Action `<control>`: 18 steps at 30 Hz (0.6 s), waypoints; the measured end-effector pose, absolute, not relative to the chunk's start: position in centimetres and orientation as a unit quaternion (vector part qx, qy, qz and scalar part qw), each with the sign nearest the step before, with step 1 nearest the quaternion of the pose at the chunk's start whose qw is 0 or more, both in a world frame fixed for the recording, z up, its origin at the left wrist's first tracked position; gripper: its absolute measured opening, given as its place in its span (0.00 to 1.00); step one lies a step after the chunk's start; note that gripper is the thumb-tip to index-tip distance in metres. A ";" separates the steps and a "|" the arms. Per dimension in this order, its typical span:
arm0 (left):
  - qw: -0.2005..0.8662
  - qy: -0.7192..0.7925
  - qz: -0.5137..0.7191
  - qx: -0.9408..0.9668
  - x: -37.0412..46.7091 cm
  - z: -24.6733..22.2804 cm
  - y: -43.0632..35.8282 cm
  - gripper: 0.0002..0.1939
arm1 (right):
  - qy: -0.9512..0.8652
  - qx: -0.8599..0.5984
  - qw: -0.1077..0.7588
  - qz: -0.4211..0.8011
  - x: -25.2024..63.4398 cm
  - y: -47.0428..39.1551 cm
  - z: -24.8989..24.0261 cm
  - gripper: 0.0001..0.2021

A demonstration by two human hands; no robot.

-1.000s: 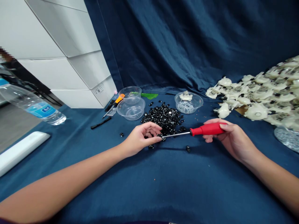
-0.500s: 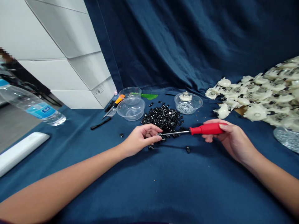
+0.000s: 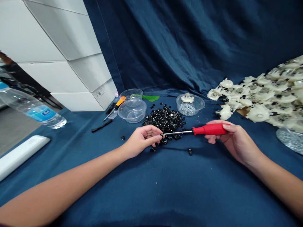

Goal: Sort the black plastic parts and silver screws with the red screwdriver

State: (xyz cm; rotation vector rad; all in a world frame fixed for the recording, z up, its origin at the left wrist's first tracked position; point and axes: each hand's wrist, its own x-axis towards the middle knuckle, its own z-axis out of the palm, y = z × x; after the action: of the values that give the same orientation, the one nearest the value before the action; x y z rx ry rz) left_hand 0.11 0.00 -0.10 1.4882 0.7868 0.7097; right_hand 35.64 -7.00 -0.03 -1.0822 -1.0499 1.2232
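Observation:
My right hand (image 3: 233, 135) is closed round the red handle of a screwdriver (image 3: 209, 129), which lies level with its shaft pointing left. The shaft's tip reaches the fingertips of my left hand (image 3: 143, 140). Thumb and fingers there pinch a small dark part (image 3: 162, 135), mostly hidden, with the tip against it. Just behind my left fingertips rises a heap of small black plastic parts (image 3: 165, 118). A few loose ones, such as a black piece (image 3: 190, 151), lie nearer to me on the blue cloth.
A clear tub (image 3: 190, 108) holds screws and a cream part. Two clear tubs (image 3: 132, 112) stand left of the heap. Cream plastic housings (image 3: 259, 94) pile up at right, by a lid of screws (image 3: 290, 140). At left are white boxes (image 3: 78, 75) and a water bottle (image 3: 40, 112).
Both hands stay nearly in place, with the screwdriver tip still at the left fingertips. The left fingers have shifted slightly around the small part.

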 end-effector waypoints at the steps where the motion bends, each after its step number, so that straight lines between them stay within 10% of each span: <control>1: 0.612 0.340 0.310 0.644 0.1 -0.1 0.0 0.14 | -0.445 -0.460 0.566 0.520 35.6 -7.0 0.0 0.17; 18: 0.603 0.353 0.301 0.649 0.2 0.1 -0.4 0.16 | -0.460 -0.452 0.557 0.524 35.1 -7.2 0.7 0.16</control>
State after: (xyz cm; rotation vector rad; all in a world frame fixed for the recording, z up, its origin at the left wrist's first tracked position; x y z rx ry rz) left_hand 0.16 -0.38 0.11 1.5036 0.8166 0.6973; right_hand 35.14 -7.20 0.65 -1.0665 -1.0857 1.2361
